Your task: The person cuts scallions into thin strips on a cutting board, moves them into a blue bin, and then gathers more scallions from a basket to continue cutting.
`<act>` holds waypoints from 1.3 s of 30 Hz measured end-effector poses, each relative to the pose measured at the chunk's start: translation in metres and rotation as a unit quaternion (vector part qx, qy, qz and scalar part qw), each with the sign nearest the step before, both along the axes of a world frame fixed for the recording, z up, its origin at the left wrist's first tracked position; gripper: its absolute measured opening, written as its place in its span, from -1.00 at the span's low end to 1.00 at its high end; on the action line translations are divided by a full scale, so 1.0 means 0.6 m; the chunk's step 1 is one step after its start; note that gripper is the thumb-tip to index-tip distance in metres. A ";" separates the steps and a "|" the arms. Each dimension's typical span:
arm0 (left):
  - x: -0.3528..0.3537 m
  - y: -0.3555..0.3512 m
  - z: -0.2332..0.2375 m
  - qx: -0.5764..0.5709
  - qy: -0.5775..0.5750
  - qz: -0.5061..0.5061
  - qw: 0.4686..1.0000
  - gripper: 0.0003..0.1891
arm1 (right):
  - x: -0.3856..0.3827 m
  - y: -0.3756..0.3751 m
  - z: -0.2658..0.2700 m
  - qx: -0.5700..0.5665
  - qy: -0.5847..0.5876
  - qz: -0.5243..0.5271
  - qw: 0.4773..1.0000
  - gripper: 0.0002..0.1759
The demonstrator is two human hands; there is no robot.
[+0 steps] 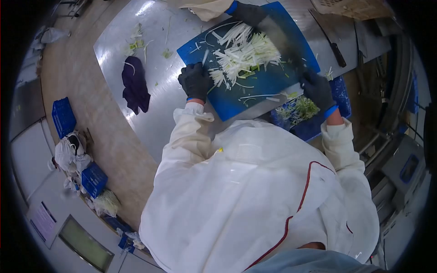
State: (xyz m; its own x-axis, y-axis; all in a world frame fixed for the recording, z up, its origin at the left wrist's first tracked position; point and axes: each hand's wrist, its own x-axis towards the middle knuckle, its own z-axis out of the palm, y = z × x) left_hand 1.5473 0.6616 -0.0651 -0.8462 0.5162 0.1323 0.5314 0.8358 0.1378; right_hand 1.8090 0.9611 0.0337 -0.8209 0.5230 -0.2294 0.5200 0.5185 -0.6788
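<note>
Cut white and pale green vegetable strips (248, 57) lie heaped on a blue cutting board (227, 102). My left hand (195, 82), in a dark glove, is closed at the board's left edge, beside the strips; what its fingers grip is hard to make out. At the board's right edge is my right hand (317, 91), also gloved, its fingers bent and blurred; a dark blurred shape lies above it. Below that hand a blue crate (341, 96) holds more cut greens (298, 110). Another person's gloved hand (248, 13) is at the board's far edge.
A purple cloth (134, 86) lies on the metal table (159, 113) at left, near vegetable scraps (135, 44). A knife (336, 50) rests right of the board, below a beige basket (350, 8). Blue crates (63, 117) and bags stand beyond the floor at far left.
</note>
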 end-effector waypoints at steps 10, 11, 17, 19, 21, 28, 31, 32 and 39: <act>-0.001 -0.036 -0.018 0.098 0.025 -0.035 0.994 -0.80 | -0.139 -0.187 -0.031 0.073 -0.039 0.228 0.970 -0.75; -0.005 -0.034 -0.026 0.085 0.047 -0.041 0.994 -0.80 | -0.153 -0.196 -0.043 0.086 -0.062 0.239 0.965 -0.76; -0.039 -0.039 -0.019 -0.018 0.084 -0.036 0.996 -0.87 | -0.135 -0.205 -0.019 0.102 -0.094 0.235 0.962 -0.70; -0.044 -0.042 -0.017 0.008 0.048 -0.050 0.998 -0.91 | -0.111 -0.193 0.017 0.078 -0.121 0.218 0.965 -0.70; -0.033 -0.036 -0.008 0.161 0.028 -0.088 0.983 -0.90 | -0.075 -0.148 0.010 0.020 -0.056 0.227 0.972 -0.68; 0.029 0.059 -0.026 0.304 -0.062 -0.172 0.935 -0.47 | 0.019 0.031 0.030 0.156 0.007 0.061 0.986 -0.64; 0.049 0.119 -0.021 0.295 -0.092 -0.212 0.927 -0.45 | 0.024 0.125 -0.024 0.201 -0.007 0.045 0.979 -0.63; 0.055 0.128 -0.016 0.291 -0.096 -0.215 0.927 -0.44 | 0.016 0.145 -0.027 0.213 -0.012 0.066 0.975 -0.61; 0.057 0.164 -0.007 0.288 -0.121 -0.252 0.916 -0.33 | -0.060 0.182 -0.080 0.258 0.014 0.218 0.941 -0.55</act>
